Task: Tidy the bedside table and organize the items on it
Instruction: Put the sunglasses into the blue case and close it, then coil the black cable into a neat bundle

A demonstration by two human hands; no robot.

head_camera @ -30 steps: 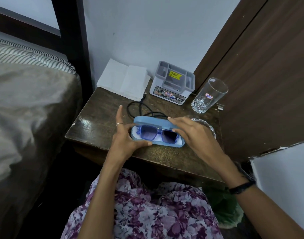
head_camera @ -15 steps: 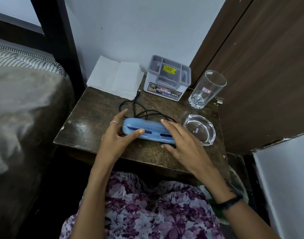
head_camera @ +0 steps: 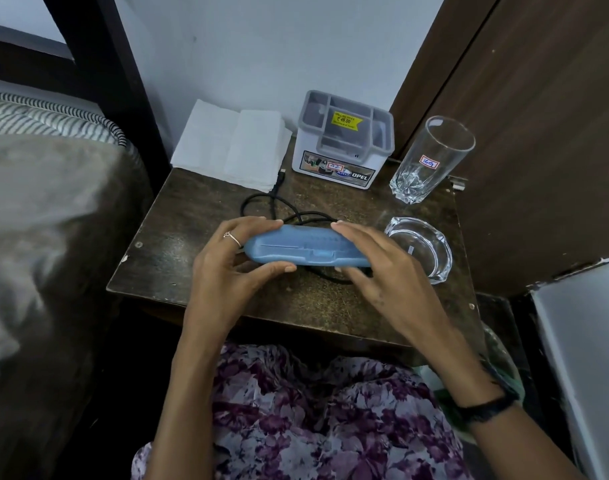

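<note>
The table [head_camera: 178, 244] is looking like dark wood, worn and a bit shiny. The blue case [head_camera: 306, 245] is looking like smooth, matt plastic. The glass [head_camera: 431, 161] and the ashtray [head_camera: 424, 247] are shining, clear glass. The napkins [head_camera: 227, 150] are looking like soft white paper. The organizer [head_camera: 344, 140] is looking like grey plastic.

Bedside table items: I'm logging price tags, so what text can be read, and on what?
"OPEL": front label of the grey organizer box.
"42": handwritten sticker on that same label.
"49.00": yellow price sticker on the organizer's top; the smaller lines above and below it are too small to read.
"169": handwritten sticker on the drinking glass.
</note>
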